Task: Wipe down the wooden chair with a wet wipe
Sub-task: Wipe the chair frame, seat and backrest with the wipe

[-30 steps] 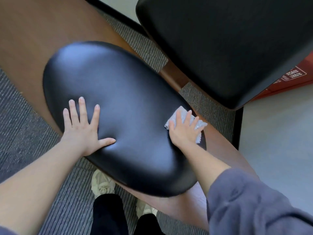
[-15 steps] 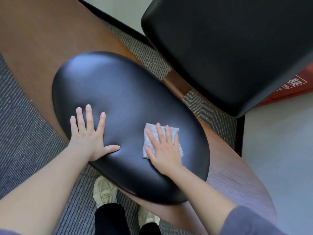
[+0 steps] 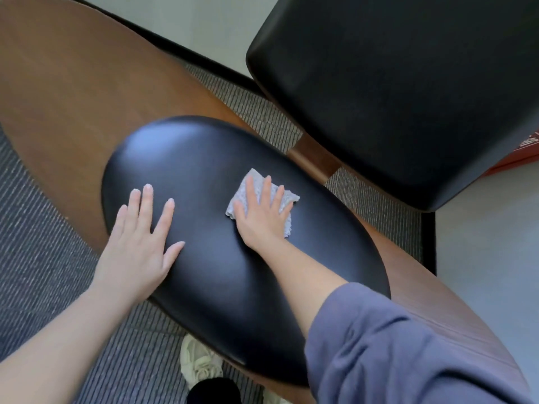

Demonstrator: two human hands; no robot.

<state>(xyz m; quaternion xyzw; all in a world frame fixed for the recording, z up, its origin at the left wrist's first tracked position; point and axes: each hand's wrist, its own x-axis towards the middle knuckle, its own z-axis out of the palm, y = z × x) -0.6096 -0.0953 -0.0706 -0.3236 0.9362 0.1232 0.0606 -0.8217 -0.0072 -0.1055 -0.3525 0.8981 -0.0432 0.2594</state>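
Note:
The wooden chair's curved brown back [image 3: 75, 91] sweeps from the upper left to the lower right. An oval black leather pad [image 3: 210, 252] is fixed on it. My left hand [image 3: 140, 246] lies flat on the pad's left part, fingers spread, holding nothing. My right hand [image 3: 262, 217] presses a crumpled white wet wipe [image 3: 287, 199] flat against the pad's upper right part. Most of the wipe is hidden under my palm and fingers.
The chair's black seat cushion [image 3: 408, 91] fills the upper right. Striped grey carpet [image 3: 38, 228] lies below, with my pale shoes [image 3: 198, 365] under the backrest. A light floor [image 3: 490, 243] is at the right, with a red object [image 3: 525, 150] at the edge.
My right hand has slid the wipe from the pad's right edge to its middle, then up and to the right. My left hand has stayed flat on the pad. The camera has shifted.

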